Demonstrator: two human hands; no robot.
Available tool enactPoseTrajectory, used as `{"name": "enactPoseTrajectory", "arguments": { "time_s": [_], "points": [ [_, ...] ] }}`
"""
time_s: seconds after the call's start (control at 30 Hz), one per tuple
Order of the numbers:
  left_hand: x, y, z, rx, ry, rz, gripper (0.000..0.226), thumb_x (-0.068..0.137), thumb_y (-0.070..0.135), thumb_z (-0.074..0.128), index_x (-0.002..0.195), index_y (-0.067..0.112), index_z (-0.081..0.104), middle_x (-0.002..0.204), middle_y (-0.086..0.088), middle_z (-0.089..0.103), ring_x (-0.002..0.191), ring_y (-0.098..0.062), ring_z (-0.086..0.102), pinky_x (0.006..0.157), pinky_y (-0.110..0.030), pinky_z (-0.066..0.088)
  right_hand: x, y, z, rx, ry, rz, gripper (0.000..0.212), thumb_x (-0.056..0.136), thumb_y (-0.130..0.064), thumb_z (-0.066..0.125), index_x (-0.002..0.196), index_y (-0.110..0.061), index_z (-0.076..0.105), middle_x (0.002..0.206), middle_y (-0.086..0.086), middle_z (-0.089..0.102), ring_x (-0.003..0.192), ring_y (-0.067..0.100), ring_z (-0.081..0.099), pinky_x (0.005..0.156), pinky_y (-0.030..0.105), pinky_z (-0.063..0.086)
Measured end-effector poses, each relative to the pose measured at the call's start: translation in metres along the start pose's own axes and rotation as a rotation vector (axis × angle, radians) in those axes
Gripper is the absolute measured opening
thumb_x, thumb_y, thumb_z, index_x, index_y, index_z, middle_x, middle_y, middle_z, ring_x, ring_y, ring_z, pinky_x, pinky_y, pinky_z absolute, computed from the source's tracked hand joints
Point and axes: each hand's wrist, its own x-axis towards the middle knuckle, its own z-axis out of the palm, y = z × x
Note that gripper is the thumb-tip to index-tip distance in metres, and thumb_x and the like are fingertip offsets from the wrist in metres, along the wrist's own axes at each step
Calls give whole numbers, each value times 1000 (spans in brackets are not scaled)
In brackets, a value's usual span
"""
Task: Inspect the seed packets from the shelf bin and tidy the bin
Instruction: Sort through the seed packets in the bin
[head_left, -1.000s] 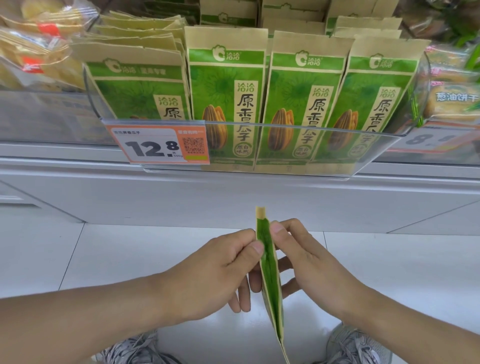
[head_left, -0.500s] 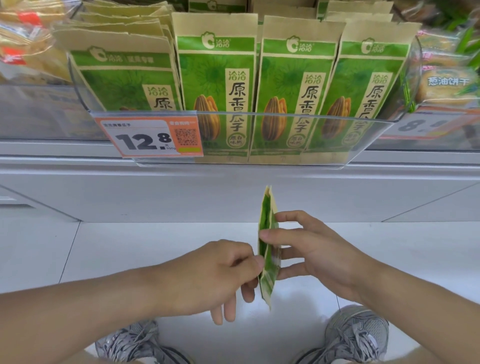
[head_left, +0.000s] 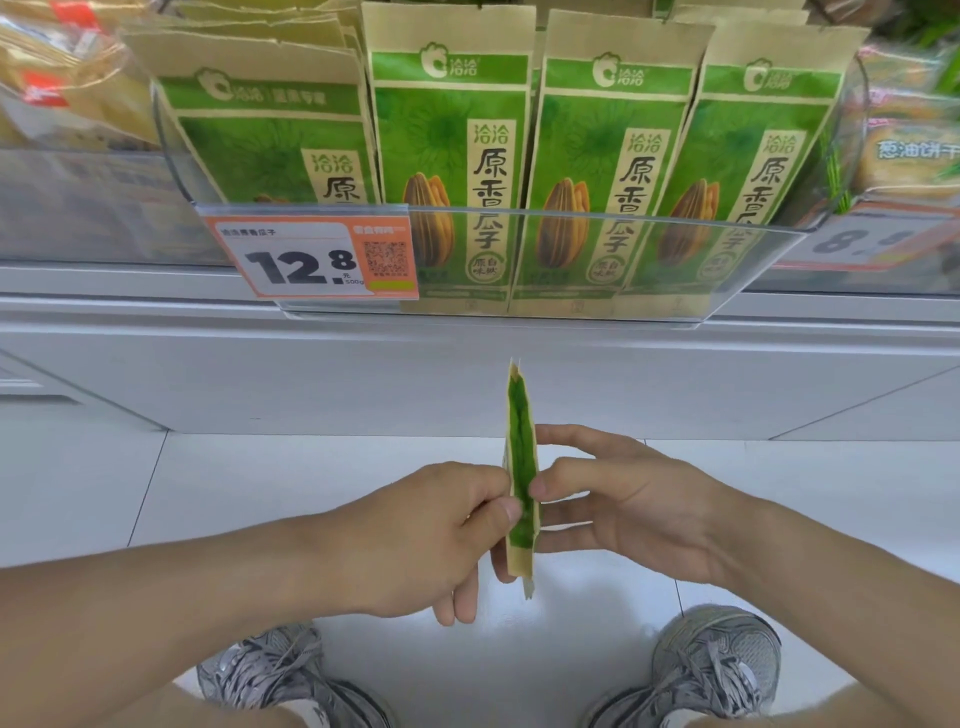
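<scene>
Both hands (head_left: 415, 535) (head_left: 628, 512) are pinching one flat green-and-kraft paper seed packet (head_left: 521, 478) edge-on between them, long axis upright.

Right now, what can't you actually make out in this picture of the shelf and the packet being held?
- Held seed packet, head view: seen edge-on between left hand and right hand, so its printed faces are hidden.
- Packets behind the front row in the clear bin: covered by the front packets.
- Right-hand price tag: blurred and partly blocked by the bin's corner.
- Small print on the 12.8 price tag: too small.
</scene>
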Motion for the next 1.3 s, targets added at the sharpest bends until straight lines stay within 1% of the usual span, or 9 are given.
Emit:
{"name": "enactPoseTrajectory", "arguments": {
  "time_s": [0.3,0.4,0.5,0.67,0.77,0.87,0.97,1.1,1.3],
  "points": [
    [-5,9,-3,125,58,61,28,108,34,36,91,20,54,89,3,71,67,-24,71,71,-43,60,9,1,-5,124,-140,-56,65,73,1,68,136,-11,57,106,20,68,97,38,67,93,48,57],
    [-8,12,-6,162,88,-26,31,104,43,43,88,20,57,75,13,69,55,-12,66,63,-31,60,8,5,-1,-16,-45,-94,75,67,-3,79,135,-21,56,117,16,72,103,30,72,95,45,58],
    [-12,13,-9,226,93,-102,37,96,56,50,87,20,56,53,12,60,43,-3,57,52,-20,50,4,12,8,-270,133,-180,91,52,-11,100,130,-29,56,119,10,68,92,19,76,82,32,60],
    [-12,8,-10,284,73,-51,16,97,40,61,87,34,50,81,13,62,54,12,57,53,-8,45,7,19,17,-180,320,-250,59,78,-40,79,127,-20,52,113,16,65,84,20,76,76,40,64],
    [-11,0,-16,206,33,-142,15,96,37,63,94,25,54,81,5,70,58,-7,67,73,-38,62,12,15,10,-186,395,-270,33,98,-38,62,113,-8,61,101,12,75,87,19,74,82,41,63],
    [-13,-3,-26,182,-22,-188,16,95,32,67,94,19,56,75,1,73,65,-18,71,76,-55,60,10,9,7,-140,335,-296,28,102,-32,57,94,-5,62,89,6,76,84,19,73,74,34,60],
    [-13,0,-31,161,57,-191,22,89,37,71,97,21,59,82,2,72,73,-20,69,79,-50,60,3,4,11,-116,298,-335,29,103,-26,56,105,3,62,87,11,76,71,20,72,62,30,59],
    [-12,11,-24,68,312,-86,56,93,40,66,139,32,35,110,18,56,95,-6,64,83,-28,55,-4,4,20,-152,268,-394,34,99,-26,61,112,6,62,92,23,75,75,32,74,67,43,63],
    [-9,12,-10,45,507,80,58,105,25,43,153,46,18,129,12,48,112,-7,56,98,-36,51,-24,-3,27,-25,108,-417,33,91,-33,62,97,-1,69,95,16,75,82,29,73,70,40,62]
  ]
}}
